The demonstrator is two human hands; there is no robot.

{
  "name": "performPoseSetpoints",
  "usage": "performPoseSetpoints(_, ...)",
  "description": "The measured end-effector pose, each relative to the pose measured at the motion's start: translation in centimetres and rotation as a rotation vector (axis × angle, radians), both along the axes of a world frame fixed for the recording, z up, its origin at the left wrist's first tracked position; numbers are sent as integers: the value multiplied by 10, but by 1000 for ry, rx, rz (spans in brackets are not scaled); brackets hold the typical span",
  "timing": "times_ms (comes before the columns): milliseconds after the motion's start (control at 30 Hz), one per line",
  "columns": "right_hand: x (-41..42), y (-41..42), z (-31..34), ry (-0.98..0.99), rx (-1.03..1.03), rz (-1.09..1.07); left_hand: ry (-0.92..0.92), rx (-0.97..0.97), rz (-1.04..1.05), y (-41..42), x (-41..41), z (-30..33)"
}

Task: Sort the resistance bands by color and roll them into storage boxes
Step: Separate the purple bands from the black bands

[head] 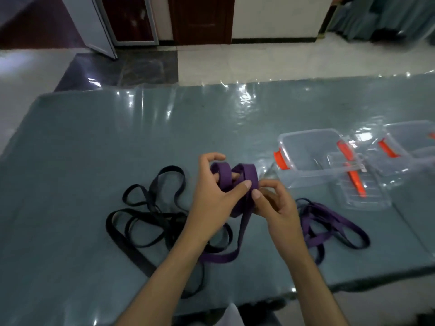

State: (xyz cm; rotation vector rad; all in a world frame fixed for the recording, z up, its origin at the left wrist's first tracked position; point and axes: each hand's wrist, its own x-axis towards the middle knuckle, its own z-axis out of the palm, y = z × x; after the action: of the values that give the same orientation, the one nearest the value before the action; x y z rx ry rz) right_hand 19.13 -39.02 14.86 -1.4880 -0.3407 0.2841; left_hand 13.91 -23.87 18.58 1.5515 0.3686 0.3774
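Now both hands (237,198) clamped on purple band (244,177) coil; tail trails toward person.

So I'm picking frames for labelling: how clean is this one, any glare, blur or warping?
Head view: dim overall; white glare streaks on the glossy table cover, worst at the far edge; wide-angle bending curves the table edges; the clear boxes look smeared; the left hand, right hand and purple band are fairly sharp.
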Motion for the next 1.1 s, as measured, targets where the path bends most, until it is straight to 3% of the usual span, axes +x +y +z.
performPoseSetpoints(333, 82, -134, 28, -170, 64, -129, -53, 12, -141, -129, 96, 27)
performPoseSetpoints(667, 150, -233, 25, -247, 5, -224, -68, -187, -167, -232, 168, 12)
performPoseSetpoints(933, 190, -273, -98, 24, -251, -5, 226, 52, -229, -244, 184, -114)
performPoseSetpoints(1033, 193, -273, -149, 105, -377, 27, 360, 276, -314, -238, 182, -160)
performPoseSetpoints(1100, 194, -274, -174, 77, -522, 62, 457, 547, -408, -235, 182, -184)
